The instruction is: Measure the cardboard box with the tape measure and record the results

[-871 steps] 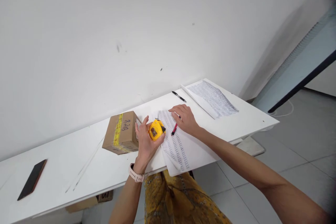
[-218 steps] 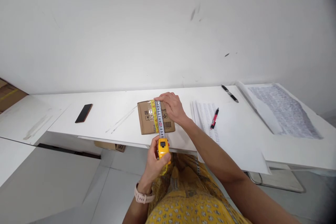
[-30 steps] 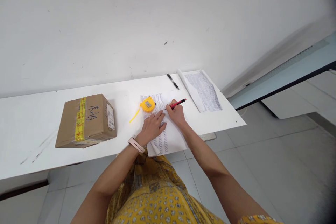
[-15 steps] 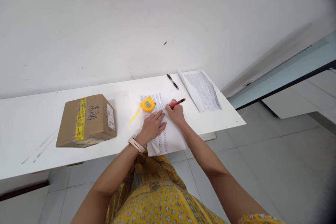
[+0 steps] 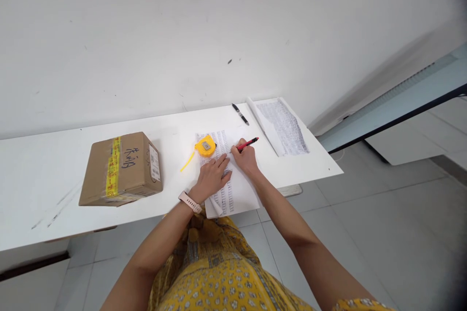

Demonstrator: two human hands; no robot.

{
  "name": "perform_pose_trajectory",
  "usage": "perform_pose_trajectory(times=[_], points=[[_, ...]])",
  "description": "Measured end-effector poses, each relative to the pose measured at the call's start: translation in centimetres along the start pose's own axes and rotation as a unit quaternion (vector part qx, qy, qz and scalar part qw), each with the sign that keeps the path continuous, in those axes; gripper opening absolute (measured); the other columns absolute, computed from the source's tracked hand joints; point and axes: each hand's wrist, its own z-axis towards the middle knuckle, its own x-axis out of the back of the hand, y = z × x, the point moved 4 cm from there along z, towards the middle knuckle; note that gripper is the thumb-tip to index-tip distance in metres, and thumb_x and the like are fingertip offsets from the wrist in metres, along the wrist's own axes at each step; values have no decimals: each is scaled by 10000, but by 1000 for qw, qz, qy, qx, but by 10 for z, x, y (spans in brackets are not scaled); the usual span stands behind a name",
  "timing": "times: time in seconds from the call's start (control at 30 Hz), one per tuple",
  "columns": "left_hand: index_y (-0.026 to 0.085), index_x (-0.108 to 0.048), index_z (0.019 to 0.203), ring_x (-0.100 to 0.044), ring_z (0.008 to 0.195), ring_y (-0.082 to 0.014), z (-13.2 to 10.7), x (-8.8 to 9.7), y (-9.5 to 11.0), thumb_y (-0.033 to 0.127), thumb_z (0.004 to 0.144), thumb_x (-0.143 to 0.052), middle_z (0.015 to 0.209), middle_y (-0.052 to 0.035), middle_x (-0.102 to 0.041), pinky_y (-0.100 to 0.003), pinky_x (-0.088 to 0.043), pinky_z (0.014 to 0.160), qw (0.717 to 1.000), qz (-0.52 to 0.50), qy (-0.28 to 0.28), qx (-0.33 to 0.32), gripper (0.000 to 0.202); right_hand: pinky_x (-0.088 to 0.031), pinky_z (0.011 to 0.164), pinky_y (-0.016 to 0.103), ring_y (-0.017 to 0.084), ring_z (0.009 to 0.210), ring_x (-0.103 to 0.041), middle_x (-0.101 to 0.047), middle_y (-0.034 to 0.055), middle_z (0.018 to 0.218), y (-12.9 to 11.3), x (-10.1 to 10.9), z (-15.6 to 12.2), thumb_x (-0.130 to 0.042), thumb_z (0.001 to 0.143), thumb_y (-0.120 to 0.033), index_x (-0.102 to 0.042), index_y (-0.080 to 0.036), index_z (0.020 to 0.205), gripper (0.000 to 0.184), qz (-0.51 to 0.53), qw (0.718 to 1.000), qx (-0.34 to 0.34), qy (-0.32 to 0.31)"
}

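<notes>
right hand (image 5: 245, 159): closed around a red pen (image 5: 248, 144), fingers pinched low on the barrel, hand resting on the sheet
red pen: tip end down on the paper by the fingers, back end sticking up and to the right, tilted well off vertical
left hand (image 5: 213, 177): open, palm down, fingers spread flat and pressing on the sheet; grips nothing
hand spacing: left fingertips just beside the right hand's knuckles, near touching; can't tell if they make contact
sheet (image 5: 237, 193): white printed page with columns of small text, lying at the near edge of the surface, bottom end hanging slightly over the edge, lower left corner curled
tape measure (image 5: 205, 146): yellow case, lying on the far left corner of the sheet, just beyond the left fingertips, not touched; yellow strap trails off to the left onto the surface
box (image 5: 122, 167): brown cardboard, sealed with a yellow tape strip, dark handwriting on top, label on the right side; well left of the hands
black pen (image 5: 240, 113): lying loose near the wall, beyond the sheet
second sheet (image 5: 282, 126): printed page at the right end of the surface, apart from both hands
surface (image 5: 44, 189): white, runs along a white wall
watch (image 5: 189, 202): light pink band on the left wrist
</notes>
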Motion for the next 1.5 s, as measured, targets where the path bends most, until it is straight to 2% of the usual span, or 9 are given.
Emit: perform_pose_trajectory(times=[0.23, 0.37, 0.5, 0.7, 0.9, 1.0, 1.13, 1.37, 1.5], points=[[233, -582, 1318, -643, 1048, -276, -1, -2, -1, 352, 940, -541, 1426, -77, -565, -405, -560, 800, 1000, -13, 15, -4, 398, -360, 593, 284, 152, 573, -444, -447, -51, 599, 0, 4, 0, -501, 832, -332, -364, -251, 686, 216, 31, 998, -7, 48], [233, -639, 1197, -632, 1084, -237, -7, 5, -7, 268, 958, -494, 1226, -83, -680, -382, -528, 898, 995, -43, 89, 26, 282, -437, 757, 325, 194, 813, -539, -589, 33, 847, -6, 8, -2, -448, 906, -334, -516, -222, 859, 140, 22, 992, 87, 86], [193, -620, 1176, -561, 1182, -302, -1, 22, -23, 294, 950, -509, 1233, -145, -647, -478, -454, 977, 976, -17, 177, 127, 271, -417, 825, 372, 251, 958, -516, -606, 106, 981, -7, -3, -5, -454, 870, -196, -640, -201, 994, 223, -129, 976, 177, 19], [125, -466, 1341, -586, 1151, -325, 22, 34, -46, 290, 812, -715, 1222, -176, -638, -486, -440, 980, 974, -10, 105, 199, 607, -408, 802, 394, 263, 897, -529, -635, 128, 954, 0, -18, -9, -352, 831, -35, -643, -187, 1205, 498, -248, 952, 179, 5], [196, -341, 1389, -623, 1061, -244, -39, 75, -20, 307, 711, -812, 1166, -106, -634, -369, -504, 919, 925, -234, 205, 217, 832, -452, 898, 469, 288, 933, -578, -664, 154, 980, -24, 7, -21, -379, 935, -332, -642, -164, 1147, 377, -63, 974, 176, 126], [256, -312, 1397, -635, 962, -202, -88, 91, -2, 256, 712, -799, 1097, -64, -624, -329, -523, 851, 854, -421, 200, 232, 840, -502, 825, 432, 259, 874, -623, -689, 117, 967, -61, 3, -40, -386, 946, -473, -662, -204, 1102, 415, 88, 988, 120, -46], [258, -343, 1395, -614, 982, -208, -143, 114, 5, 204, 680, -788, 1092, -57, -605, -350, -490, 895, 796, -499, 222, 261, 843, -510, 729, 349, 208, 799, -622, -677, 61, 882, -129, -19, -85, -453, 925, -565, -685, -235, 1084, 433, 179, 918, 92, -341], [258, -396, 1410, -614, 985, -235, -211, 135, -10, 309, 695, -796, 1080, -62, -627, -342, -472, 866, 745, -517, 293, 305, 820, -443, 699, 307, 152, 743, -564, -647, 31, 832, -185, -74, -136, -713, 743, -601, -632, -187, 983, 485, 295, 796, -20, -528], [255, -467, 1397, -609, 963, -236, -241, 144, -23, 378, 720, -803, 1075, -74, -627, -331, -490, 827, 718, -536, 306, 321, 766, -383, 639, 282, 139, 705, -506, -604, 20, 786, -213, -98, -129, -697, 755, -583, -620, -184, 875, 424, 270, 795, 27, -542]])
